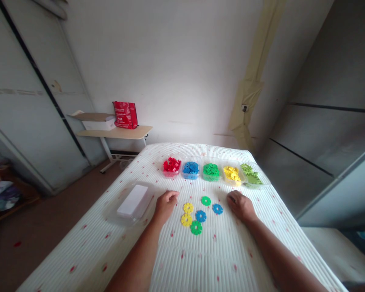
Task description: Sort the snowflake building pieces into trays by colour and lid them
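My left hand [166, 205] rests on the tablecloth with its fingers curled in; nothing shows in it. On the other side, my right hand [241, 205] lies as a loose fist, also with nothing visible in it. Between them lie flat, notched plastic discs: an upper yellow disc [187, 208] and a lower yellow disc [186, 220], a blue disc [200, 216], a green disc [196, 228] and another green disc [206, 201]. A second blue disc [217, 209] is nearest my right hand. Neither hand touches a disc.
Along the back stand clear tubs of red pieces [172, 165], blue pieces [191, 168], green pieces [211, 170], yellow pieces [232, 174] and light green pieces [251, 174]. A clear container with a white block [132, 200] lies left. Beyond, a side table [140, 132] holds a red bag [125, 115].
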A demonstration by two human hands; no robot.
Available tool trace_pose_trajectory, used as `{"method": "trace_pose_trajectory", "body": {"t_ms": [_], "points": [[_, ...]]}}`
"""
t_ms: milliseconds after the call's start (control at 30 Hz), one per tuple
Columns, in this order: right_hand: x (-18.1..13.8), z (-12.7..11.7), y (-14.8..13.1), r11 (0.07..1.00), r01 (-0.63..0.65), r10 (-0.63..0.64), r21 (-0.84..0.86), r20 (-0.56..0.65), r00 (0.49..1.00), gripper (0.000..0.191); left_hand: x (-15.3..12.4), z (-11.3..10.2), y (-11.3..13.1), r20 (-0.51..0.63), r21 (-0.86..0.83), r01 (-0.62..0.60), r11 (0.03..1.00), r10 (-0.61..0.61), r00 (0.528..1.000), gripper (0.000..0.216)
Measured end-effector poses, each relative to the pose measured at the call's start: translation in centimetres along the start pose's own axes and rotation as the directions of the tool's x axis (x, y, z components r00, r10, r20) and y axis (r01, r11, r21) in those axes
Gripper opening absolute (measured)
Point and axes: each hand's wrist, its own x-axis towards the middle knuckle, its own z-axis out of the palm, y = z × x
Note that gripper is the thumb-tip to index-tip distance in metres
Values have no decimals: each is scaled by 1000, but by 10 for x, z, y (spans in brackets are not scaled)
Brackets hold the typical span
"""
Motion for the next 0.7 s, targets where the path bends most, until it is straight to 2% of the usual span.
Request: {"method": "trace_pose_trajectory", "body": {"t_ms": [100, 167, 267, 400, 467, 567, 700], "points": [[1, -1, -2, 1000, -18, 17, 9, 11, 1000, 29, -1, 1, 3, -26, 35, -12, 999, 13, 1000, 23], [4, -2, -6, 997, 11, -14, 72, 35, 999, 29, -1, 2, 7, -37, 74, -26, 997, 29, 999, 23], [11, -4, -20, 970, 134, -154, 204, 87, 984, 34, -2, 2, 12, -39, 108, -43, 993, 47, 998, 23], [25, -5, -47, 919, 313, -363, 238, 207, 909, 42, -3, 2, 12, -43, 113, -38, 993, 43, 998, 22], [33, -5, -59, 927, 317, -367, 202, 299, 881, 42, -3, 1, 12, -44, 108, -42, 993, 46, 998, 22], [41, -7, -71, 951, 290, -309, 108, 405, 861, 40, -3, 1, 12, -42, 95, -44, 994, 48, 998, 22], [45, -10, -82, 946, 314, -249, -76, 450, 858, 35, -3, 2, 12, -44, 91, -42, 995, 46, 998, 22]]}}
